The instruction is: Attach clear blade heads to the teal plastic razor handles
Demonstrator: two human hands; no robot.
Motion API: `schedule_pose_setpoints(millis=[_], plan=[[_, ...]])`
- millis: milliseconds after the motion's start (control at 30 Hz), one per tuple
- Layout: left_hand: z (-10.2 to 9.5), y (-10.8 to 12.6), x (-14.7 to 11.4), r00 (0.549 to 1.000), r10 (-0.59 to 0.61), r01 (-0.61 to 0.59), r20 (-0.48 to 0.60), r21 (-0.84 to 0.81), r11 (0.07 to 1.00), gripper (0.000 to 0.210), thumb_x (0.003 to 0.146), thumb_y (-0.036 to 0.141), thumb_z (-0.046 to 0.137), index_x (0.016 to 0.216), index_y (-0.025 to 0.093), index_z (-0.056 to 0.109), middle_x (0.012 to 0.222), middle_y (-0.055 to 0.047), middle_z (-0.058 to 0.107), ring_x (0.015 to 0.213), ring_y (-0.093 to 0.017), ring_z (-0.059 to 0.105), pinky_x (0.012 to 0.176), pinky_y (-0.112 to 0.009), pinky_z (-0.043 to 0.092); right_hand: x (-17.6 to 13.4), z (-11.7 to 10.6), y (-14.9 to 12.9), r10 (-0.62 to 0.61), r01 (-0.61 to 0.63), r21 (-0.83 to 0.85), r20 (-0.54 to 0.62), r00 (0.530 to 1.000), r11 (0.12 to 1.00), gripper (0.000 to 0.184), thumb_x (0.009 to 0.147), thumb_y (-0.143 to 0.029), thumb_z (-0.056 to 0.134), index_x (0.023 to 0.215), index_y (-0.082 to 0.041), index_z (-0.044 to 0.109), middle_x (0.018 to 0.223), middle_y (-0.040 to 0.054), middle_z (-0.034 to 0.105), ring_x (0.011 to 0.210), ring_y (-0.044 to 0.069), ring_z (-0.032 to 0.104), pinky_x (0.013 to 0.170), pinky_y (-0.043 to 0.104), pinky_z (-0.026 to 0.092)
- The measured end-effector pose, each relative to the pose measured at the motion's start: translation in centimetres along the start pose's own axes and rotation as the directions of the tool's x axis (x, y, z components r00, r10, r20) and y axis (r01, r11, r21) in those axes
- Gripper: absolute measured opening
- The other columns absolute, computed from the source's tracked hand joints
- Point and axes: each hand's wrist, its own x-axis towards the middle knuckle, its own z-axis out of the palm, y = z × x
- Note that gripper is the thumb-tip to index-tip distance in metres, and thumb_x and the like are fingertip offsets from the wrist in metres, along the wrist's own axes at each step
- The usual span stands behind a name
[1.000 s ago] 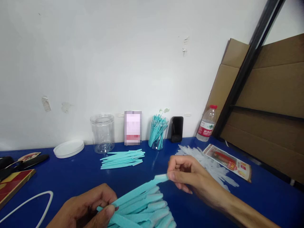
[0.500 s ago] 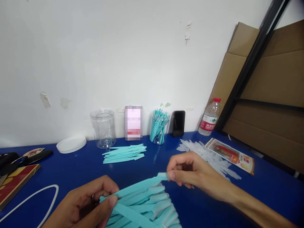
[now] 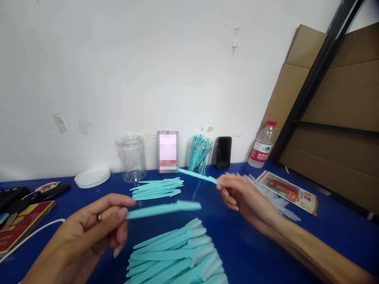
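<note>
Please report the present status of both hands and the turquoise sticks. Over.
Left hand pinches one turquoise stick. Right hand pinches another stick by one end. Near stick pile untouched on blue table. No obstruction visible.

Probably a small workshop: a blue table (image 3: 251, 256) with piled teal sticks (image 3: 174, 256) adjoins a scuffed wall (image 3: 177, 71), cardboard (image 3: 340, 94) and a black frame (image 3: 314, 79).

a blue table (image 3: 251, 256) bears a large pile of teal sticks (image 3: 177, 254), a smaller pile (image 3: 158, 188) and a white lid (image 3: 92, 178).
</note>
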Motion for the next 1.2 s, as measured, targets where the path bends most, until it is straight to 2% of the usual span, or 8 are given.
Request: schedule_pose_setpoints(millis=[167,300,400,533,667,967,1067,1200], plan=[[-0.8,0.6,1.2,0.979,0.104,-0.122,-0.176,-0.093,0.988,0.04,0.06,0.043,0.092,0.089,0.022,0.073,0.066,0.002,0.063,0.061,-0.013,0.052,0.051,-0.017,0.05,-0.4,-0.2,-0.5,-0.047,0.056,-0.296,0.038,0.998,0.953,0.021,0.081,-0.03,0.062,0.065,-0.016,0.063,0.053,-0.0031,0.047,0.048,0.009,0.035,0.046,0.024,0.023],[-0.4,0.7,1.4,0.986,0.086,-0.103,-0.139,-0.116,0.988,0.035,0.066,0.039,0.087,0.091,0.02,0.071,0.068,0.001,0.065,0.065,-0.013,0.054,0.057,-0.018,0.051,-1.0,0.9,0.1,0.01,0.059,-0.435,0.155,0.988,0.899,0.025,0.082,-0.039,0.064,0.069,-0.017,0.065,0.057,-0.0028,0.048,0.051,0.01,0.036,0.048,0.026,0.022],[-0.6,0.3,1.5,0.991,0.059,-0.072,-0.12,-0.102,0.992,0.035,0.069,0.038,0.084,0.095,0.019,0.071,0.07,0.0,0.067,0.066,-0.014,0.055,0.061,-0.021,0.052,-0.7,1.2,1.3,-0.041,0.128,-0.505,0.181,0.983,0.853,0.03,0.084,-0.045,0.065,0.072,-0.018,0.066,0.062,-0.0014,0.052,0.058,0.013,0.04,0.054,0.027,0.028],[-0.9,-0.2,1.6,0.997,0.026,-0.032,-0.074,-0.089,0.995,0.033,0.073,0.037,0.082,0.098,0.018,0.071,0.071,0.0,0.068,0.064,-0.013,0.055,0.059,-0.022,0.05,0.4,0.9,3.1,-0.079,0.185,-0.55,0.212,0.974,0.814,0.03,0.085,-0.046,0.065,0.076,-0.018,0.069,0.072,0.002,0.061,0.068,0.017,0.05,0.063,0.029,0.036],[-0.7,-0.4,1.7,0.999,-0.017,0.014,-0.034,-0.088,0.996,0.033,0.072,0.038,0.084,0.095,0.018,0.07,0.068,-0.001,0.068,0.061,-0.012,0.053,0.055,-0.021,0.047,1.2,0.6,4.0,-0.055,0.156,-0.537,0.2,0.978,0.829,0.024,0.085,-0.043,0.067,0.081,-0.019,0.069,0.067,-0.0009,0.056,0.063,0.015,0.047,0.059,0.027,0.034],[-1.0,-0.6,2.0,0.998,-0.054,0.053,-0.015,-0.087,0.995,0.035,0.07,0.041,0.085,0.094,0.019,0.072,0.067,-0.001,0.069,0.059,-0.012,0.054,0.051,-0.02,0.043,1.1,1.4,4.3,-0.139,0.241,-0.71,0.2,0.97,0.662,0.017,0.09,-0.031,0.063,0.08,-0.019,0.068,0.067,-0.0004,0.059,0.061,0.015,0.05,0.058,0.027,0.035],[-1.1,-0.7,2.1,0.998,-0.063,0.063,0.007,-0.074,0.995,0.036,0.07,0.042,0.085,0.094,0.02,0.071,0.067,0.0,0.069,0.059,-0.012,0.054,0.052,-0.02,0.043,1.1,1.2,4.3,-0.147,0.25,-0.707,0.204,0.968,0.662,0.016,0.092,-0.033,0.061,0.092,-0.019,0.071,0.068,-0.0004,0.059,0.062,0.016,0.052,0.059,0.027,0.037],[-0.8,-0.4,1.8,0.996,-0.079,0.076,-0.038,-0.06,0.995,0.042,0.066,0.047,0.087,0.094,0.02,0.072,0.068,-0.001,0.07,0.061,-0.013,0.054,0.053,-0.02,0.045,1.3,0.9,4.3,-0.166,0.283,-0.705,0.232,0.959,0.65,0.015,0.091,-0.028,0.063,0.085,-0.019,0.073,0.073,0.0011,0.061,0.064,0.015,0.054,0.06,0.026,0.039]])
